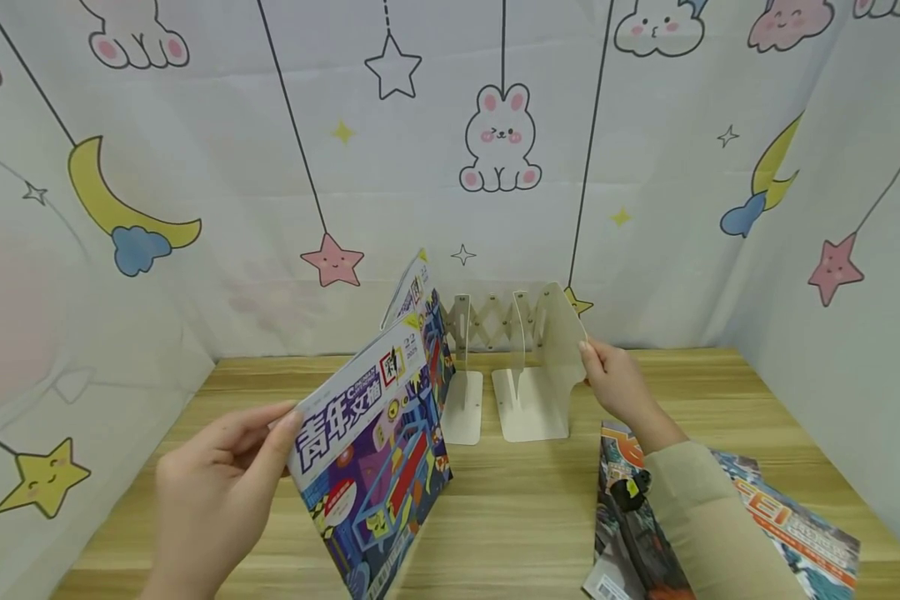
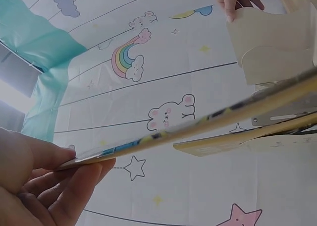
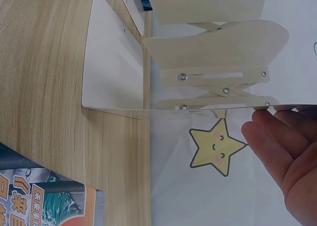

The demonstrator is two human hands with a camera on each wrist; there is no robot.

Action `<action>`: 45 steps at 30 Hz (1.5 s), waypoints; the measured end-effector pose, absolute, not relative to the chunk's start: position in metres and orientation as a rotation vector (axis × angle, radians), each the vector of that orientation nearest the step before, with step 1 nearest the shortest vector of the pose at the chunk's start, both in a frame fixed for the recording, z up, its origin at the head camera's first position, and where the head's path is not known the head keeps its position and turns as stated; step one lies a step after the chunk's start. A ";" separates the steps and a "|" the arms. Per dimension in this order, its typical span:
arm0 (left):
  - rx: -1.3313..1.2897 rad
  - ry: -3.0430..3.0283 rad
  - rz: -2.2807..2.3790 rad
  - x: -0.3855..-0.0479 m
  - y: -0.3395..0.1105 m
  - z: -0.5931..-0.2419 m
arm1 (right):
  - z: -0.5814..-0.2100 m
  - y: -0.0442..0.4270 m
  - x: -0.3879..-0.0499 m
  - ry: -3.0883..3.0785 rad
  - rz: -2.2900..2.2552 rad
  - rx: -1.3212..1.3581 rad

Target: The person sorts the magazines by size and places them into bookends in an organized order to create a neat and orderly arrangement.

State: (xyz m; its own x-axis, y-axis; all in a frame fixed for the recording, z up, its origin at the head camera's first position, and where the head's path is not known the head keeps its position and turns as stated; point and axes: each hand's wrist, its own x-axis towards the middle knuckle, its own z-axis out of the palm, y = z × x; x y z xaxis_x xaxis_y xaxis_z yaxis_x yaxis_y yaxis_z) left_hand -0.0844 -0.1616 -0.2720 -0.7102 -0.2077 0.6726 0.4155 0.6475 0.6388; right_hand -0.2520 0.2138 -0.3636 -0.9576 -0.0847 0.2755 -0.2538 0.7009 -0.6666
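Note:
My left hand [image 1: 221,492] pinches the upper left edge of a purple magazine [image 1: 378,442], thumb on its cover, tilted in front of the rack. Behind it a similar magazine [image 1: 438,333] stands upright at the left side of the cream metal rack [image 1: 536,408]. My right hand [image 1: 618,383] holds the outer edge of the rack's right end plate [image 1: 562,342]. In the right wrist view the fingers of my right hand [image 3: 285,151] bend against that plate [image 3: 208,108]. The left wrist view shows the magazine [image 2: 143,139] edge-on between thumb and fingers of my left hand [image 2: 54,181].
Several magazines lie on the wooden table [image 1: 525,508] at the right, one [image 1: 615,500] partly beneath my right forearm and another [image 1: 802,525] farther right. A patterned white curtain [image 1: 420,167] hangs behind the table's back edge.

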 end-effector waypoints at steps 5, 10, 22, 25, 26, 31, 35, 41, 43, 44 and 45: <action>-0.176 -2.099 -1.062 -0.088 -0.160 -0.274 | -0.364 0.214 -0.252 -2.673 1.114 0.278; -0.206 -2.072 -1.102 -0.092 -0.159 -0.277 | -0.364 0.214 -0.253 -2.687 1.102 0.265; -0.259 -2.002 -1.139 -0.101 -0.154 -0.282 | -0.364 0.213 -0.255 -2.682 1.087 0.272; -0.265 -1.991 -1.130 -0.103 -0.153 -0.284 | -0.364 0.213 -0.255 -2.673 1.088 0.280; -0.265 -1.989 -1.129 -0.104 -0.152 -0.284 | -0.364 0.213 -0.255 -2.673 1.087 0.281; -0.277 -1.975 -1.096 -0.109 -0.151 -0.287 | -0.363 0.213 -0.255 -2.683 1.105 0.268; -0.290 -1.957 -1.050 -0.112 -0.150 -0.290 | -0.363 0.213 -0.254 -2.689 1.118 0.254; -0.286 -1.931 -1.013 -0.118 -0.146 -0.294 | -0.363 0.214 -0.253 -2.692 1.116 0.253; -0.285 -1.924 -1.011 -0.119 -0.144 -0.296 | -0.363 0.213 -0.253 -2.694 1.119 0.255; -0.288 -1.918 -1.015 -0.120 -0.143 -0.296 | -0.363 0.213 -0.252 -2.694 1.119 0.255; -0.284 -1.916 -1.009 -0.121 -0.142 -0.297 | -0.363 0.213 -0.252 -2.694 1.120 0.257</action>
State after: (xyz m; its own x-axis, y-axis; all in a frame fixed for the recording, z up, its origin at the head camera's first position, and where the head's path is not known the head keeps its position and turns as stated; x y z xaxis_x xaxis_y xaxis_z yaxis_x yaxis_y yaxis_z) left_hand -0.1215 -0.1419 -0.2972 -0.5487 -0.1980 0.8123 0.5579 0.6369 0.5321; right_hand -0.2522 0.2133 -0.3632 -0.9623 -0.0790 0.2602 -0.2402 0.6955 -0.6772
